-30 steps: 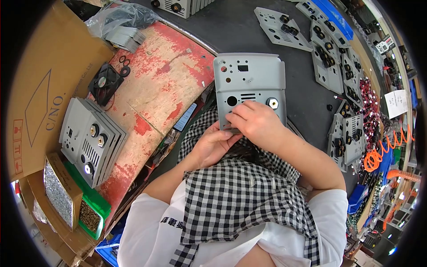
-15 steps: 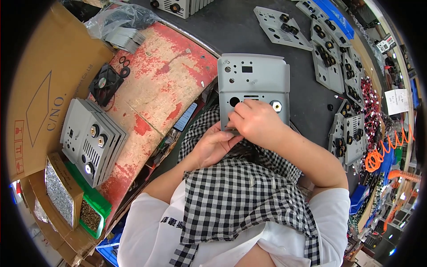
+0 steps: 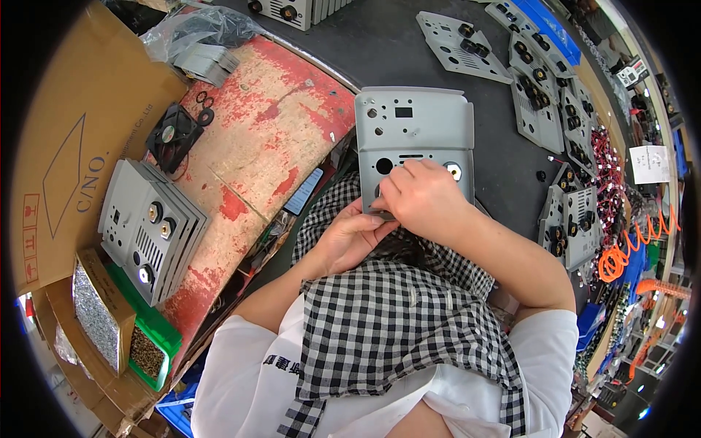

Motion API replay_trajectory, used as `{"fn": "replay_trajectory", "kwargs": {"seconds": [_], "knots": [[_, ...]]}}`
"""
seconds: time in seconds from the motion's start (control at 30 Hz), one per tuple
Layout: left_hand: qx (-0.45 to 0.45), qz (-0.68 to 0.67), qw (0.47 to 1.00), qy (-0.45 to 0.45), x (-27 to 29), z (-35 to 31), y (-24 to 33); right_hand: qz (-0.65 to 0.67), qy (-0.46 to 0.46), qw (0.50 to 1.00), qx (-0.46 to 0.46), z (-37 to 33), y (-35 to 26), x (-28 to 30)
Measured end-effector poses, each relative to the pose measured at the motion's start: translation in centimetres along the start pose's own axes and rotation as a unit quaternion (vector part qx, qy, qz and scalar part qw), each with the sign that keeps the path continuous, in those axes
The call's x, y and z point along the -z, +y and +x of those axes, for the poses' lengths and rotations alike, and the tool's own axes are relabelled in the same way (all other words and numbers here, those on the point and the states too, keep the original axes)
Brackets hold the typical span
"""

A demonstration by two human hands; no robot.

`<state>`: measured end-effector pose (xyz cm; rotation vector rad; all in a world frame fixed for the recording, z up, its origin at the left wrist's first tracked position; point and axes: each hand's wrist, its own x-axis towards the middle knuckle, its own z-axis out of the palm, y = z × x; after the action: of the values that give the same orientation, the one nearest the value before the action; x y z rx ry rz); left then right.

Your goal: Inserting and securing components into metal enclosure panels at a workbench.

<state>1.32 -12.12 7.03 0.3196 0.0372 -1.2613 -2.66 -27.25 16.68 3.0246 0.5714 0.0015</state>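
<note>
A grey sheet-metal panel [image 3: 415, 130] with a folded top, round holes and slots stands in front of me, near my lap. My left hand [image 3: 350, 237] grips its lower edge, thumb on top. My right hand [image 3: 427, 197] lies over the panel's lower half with its fingers pinched together; whatever is between them is hidden. Just beyond the right hand's knuckles a brass-centred round connector [image 3: 453, 171] sits in the panel. An open round hole [image 3: 384, 166] shows to the left of the right hand.
At left, a stack of similar panels [image 3: 150, 233] stands by a cardboard box [image 3: 80, 146], a black fan [image 3: 174, 137] and a green bin [image 3: 157, 350] of small brass parts. Panels with black fittings [image 3: 537, 109] lie on the dark table at right, near an orange coiled hose [image 3: 613, 263].
The panel has shifted very slightly left. My right hand has moved a little up over it, with its fingers still pinched; the left hand keeps its grip.
</note>
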Motion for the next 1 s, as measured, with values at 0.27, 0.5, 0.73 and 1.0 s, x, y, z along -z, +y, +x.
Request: {"fn": "replay_trajectory", "kwargs": {"seconds": [0.27, 0.5, 0.73, 1.0], "knots": [[-0.016, 0.012, 1.000, 0.020, -0.2, -0.1, 0.3, 0.082, 0.136, 0.982, -0.104, -0.1, -0.7, 0.8], [-0.031, 0.017, 0.999, 0.017, -0.1, -0.4, 0.6, 0.154, 0.132, 0.972, -0.122, -0.6, -2.1, 1.5], [-0.112, 0.068, 0.991, 0.023, -2.3, -3.1, 3.4, 0.202, 0.189, 0.954, -0.115, -0.2, -1.8, 3.3], [-0.442, 0.172, 0.875, 0.096, -4.1, -12.3, 9.5, 0.302, 0.294, 0.907, -0.002, 5.5, -1.5, 2.0]]}}
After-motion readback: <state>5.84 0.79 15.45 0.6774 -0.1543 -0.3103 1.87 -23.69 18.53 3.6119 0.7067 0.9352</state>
